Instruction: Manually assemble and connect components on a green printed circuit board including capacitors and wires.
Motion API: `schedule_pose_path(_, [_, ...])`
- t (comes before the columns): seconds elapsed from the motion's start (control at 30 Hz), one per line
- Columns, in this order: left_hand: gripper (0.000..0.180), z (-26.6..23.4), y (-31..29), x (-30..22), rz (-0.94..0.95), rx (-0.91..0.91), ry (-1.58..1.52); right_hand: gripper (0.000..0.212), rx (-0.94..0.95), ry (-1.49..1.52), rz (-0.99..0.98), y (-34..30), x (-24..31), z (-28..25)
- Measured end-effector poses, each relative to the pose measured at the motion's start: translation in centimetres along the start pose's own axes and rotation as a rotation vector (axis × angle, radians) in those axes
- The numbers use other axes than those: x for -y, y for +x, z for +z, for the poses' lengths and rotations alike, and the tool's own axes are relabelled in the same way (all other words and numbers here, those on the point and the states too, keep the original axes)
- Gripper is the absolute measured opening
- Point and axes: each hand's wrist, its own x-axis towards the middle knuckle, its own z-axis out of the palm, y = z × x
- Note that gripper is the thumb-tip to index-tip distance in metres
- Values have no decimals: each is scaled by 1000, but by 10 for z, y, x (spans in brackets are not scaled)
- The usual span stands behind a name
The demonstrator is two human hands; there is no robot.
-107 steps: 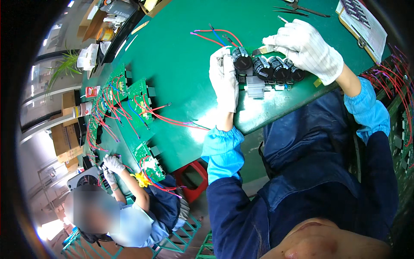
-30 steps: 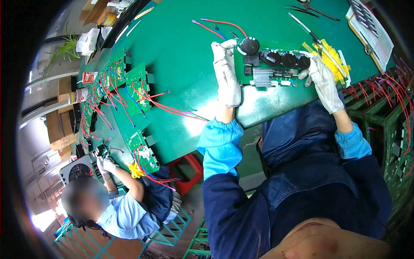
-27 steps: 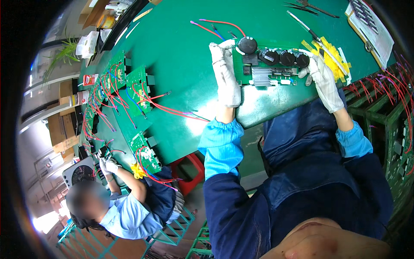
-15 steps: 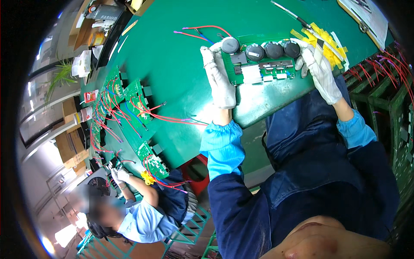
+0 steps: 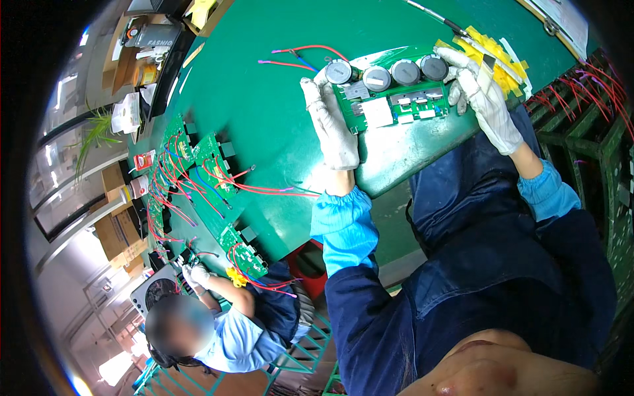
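Note:
A green circuit board (image 5: 391, 95) is held above the near part of the green table between my two gloved hands. Four round black capacitors stand in a row along its far edge, and a white block (image 5: 378, 112) sits on its near half. My left hand (image 5: 332, 129), in a white glove, is closed on the board's left edge. Gripping the right edge is my right hand (image 5: 487, 102), its fingers by the end capacitor (image 5: 434, 67). Red and blue wires (image 5: 310, 56) run out from the board's far left corner onto the table.
Several wired circuit boards (image 5: 214, 162) lie at the left of the green table (image 5: 284, 119). Yellow tape strips (image 5: 495, 59), a pen (image 5: 436, 16) and a clipboard (image 5: 561, 23) are at the far right. A co-worker (image 5: 238, 333) sits at the lower left. Red wires hang over a green rack (image 5: 588, 142).
The board has shifted slightly left and tilts a little differently, with both hands still on it. My right fingers reach further along the end capacitor. The whole view has shifted slightly.

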Motion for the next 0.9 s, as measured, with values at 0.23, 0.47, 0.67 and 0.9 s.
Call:
schedule_pose_path(0.23, [55, 11, 3, -21, -92, -18, -92, 42, -11, -34, -20, -1, -3, 0])
schedule_pose_path(0.47, [57, 6, -6, -5, 40, -19, 111, 44, 3, 11, -32, 0, -6, -1])
schedule_pose_path(0.67, [52, 14, -1, -2, 133, -123, -38, 44, 2, -9, -18, 0, -10, -2])
schedule_pose_path(0.9, [48, 12, -3, -1, 134, -135, -35, 43, -19, -76, -36, -1, -10, 2])
